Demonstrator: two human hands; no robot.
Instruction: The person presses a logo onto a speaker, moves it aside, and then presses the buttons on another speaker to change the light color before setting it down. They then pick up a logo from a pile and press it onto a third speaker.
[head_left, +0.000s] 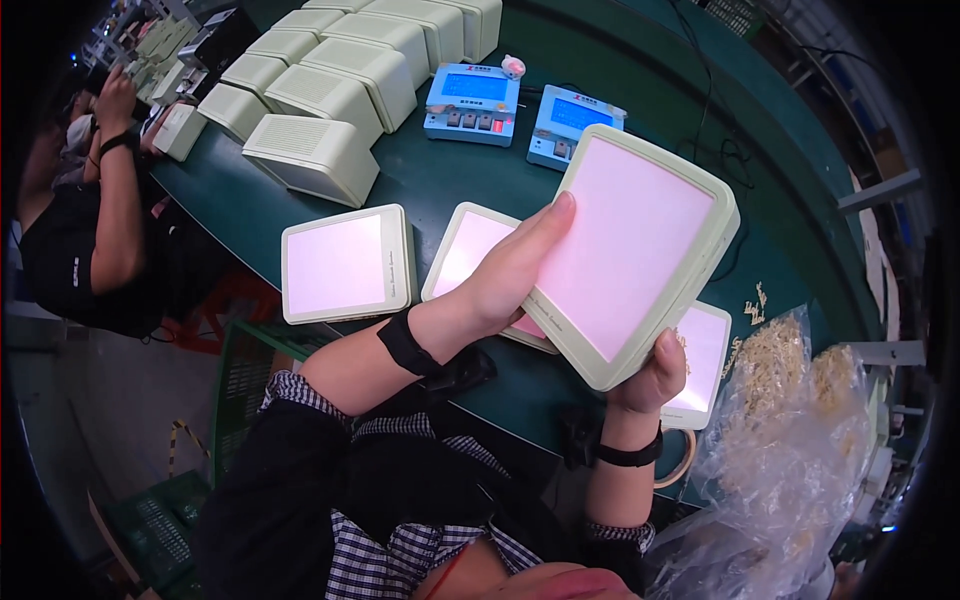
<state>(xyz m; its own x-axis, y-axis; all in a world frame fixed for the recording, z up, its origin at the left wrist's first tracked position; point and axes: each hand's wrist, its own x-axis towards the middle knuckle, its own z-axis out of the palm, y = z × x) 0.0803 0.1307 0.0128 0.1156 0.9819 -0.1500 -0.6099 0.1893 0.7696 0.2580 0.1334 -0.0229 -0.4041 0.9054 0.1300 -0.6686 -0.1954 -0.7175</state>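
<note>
Checked sleeves lead up to both hands gripping a pale green panel lamp above the green table: left hand on its left edge, right hand clasping its lower corner. It looks like an inspection; setting it down needs a free spot among the other lamps.

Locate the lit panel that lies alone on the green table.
Head view, left of centre: the lone panel lies flat on the green table, left of the left hand.
</note>
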